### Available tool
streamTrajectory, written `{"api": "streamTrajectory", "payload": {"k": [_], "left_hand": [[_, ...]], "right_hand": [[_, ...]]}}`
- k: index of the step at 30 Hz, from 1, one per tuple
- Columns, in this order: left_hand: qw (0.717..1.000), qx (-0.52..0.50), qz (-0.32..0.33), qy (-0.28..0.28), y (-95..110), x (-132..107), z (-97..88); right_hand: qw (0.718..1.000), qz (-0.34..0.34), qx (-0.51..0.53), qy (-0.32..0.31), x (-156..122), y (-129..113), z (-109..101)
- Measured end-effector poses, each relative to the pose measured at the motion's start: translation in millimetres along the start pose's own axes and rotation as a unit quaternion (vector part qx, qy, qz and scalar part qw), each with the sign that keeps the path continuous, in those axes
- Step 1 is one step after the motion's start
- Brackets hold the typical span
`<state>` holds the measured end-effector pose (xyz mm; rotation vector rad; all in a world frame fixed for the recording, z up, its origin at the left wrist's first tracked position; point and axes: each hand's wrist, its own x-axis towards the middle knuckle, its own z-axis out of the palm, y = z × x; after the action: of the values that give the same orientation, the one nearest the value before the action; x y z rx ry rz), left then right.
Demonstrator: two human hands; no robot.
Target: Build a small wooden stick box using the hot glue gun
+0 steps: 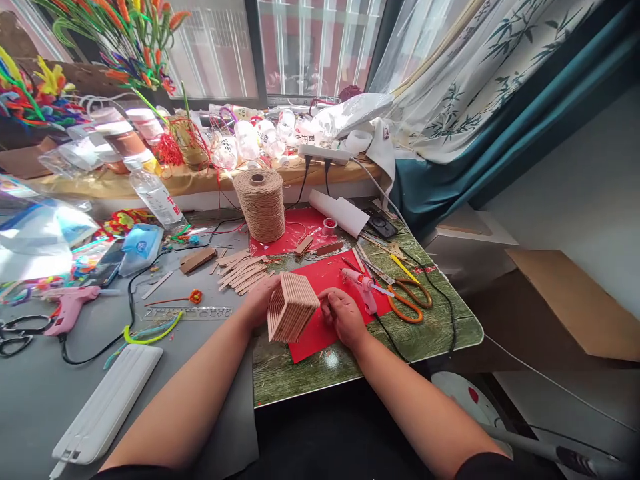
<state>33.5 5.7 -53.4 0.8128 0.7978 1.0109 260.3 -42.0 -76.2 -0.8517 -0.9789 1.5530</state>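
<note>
A small box of stacked wooden craft sticks (295,303) is held tilted above a red sheet (313,343). My left hand (261,299) grips it from the left side, the fingers partly hidden behind it. Close to the box's right side is my right hand (345,317), its fingers curled and the thumb and forefinger pinched together. Whether anything is between those fingertips is too small to tell. Just right of that hand lies a pink glue gun (361,288). Loose craft sticks (245,272) lie in a pile behind my left hand.
Orange-handled scissors (407,300) and a yellow pen (404,268) lie to the right. A twine spool (261,207) stands at the back. On the left are a second pink glue gun (75,308), a clear ruler (187,313) and a white power strip (109,403). Black cords cross the table.
</note>
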Motion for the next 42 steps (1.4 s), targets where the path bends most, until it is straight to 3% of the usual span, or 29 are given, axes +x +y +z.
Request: {"api": "streamTrajectory", "payload": {"k": [4, 7, 11, 15, 18, 21, 31, 37, 42], "left_hand": [[0.993, 0.047, -0.044, -0.101, 0, -10, 4.5], [0.98, 0.084, -0.036, -0.176, -1, -12, 9.9], [0.978, 0.102, -0.007, -0.18, -2, -8, 12.9], [0.977, 0.106, -0.012, -0.183, -2, -6, 14.9], [0.968, 0.125, -0.028, -0.217, 0, -8, 16.5], [0.958, 0.139, -0.046, -0.248, 1, -9, 16.5], [0.961, 0.164, -0.007, -0.223, 2, -8, 17.6], [0.968, 0.175, 0.066, -0.168, 8, -2, 5.4], [0.97, 0.191, 0.04, -0.142, 6, 4, -4.8]], "right_hand": [[1.0, 0.011, 0.004, -0.026, 0, -7, 3], [1.0, 0.018, 0.007, -0.024, 0, -12, 3], [1.0, 0.021, 0.008, -0.007, 0, -14, 3], [0.999, 0.036, 0.019, -0.036, -1, -14, 4], [0.996, 0.059, 0.017, -0.064, -3, -15, 4], [0.997, 0.061, -0.002, -0.055, -5, -17, 5], [0.997, 0.062, 0.037, -0.017, -2, -16, 7], [0.991, 0.081, 0.106, 0.024, 1, -15, 4], [0.988, 0.095, 0.121, -0.002, 1, -14, 2]]}}
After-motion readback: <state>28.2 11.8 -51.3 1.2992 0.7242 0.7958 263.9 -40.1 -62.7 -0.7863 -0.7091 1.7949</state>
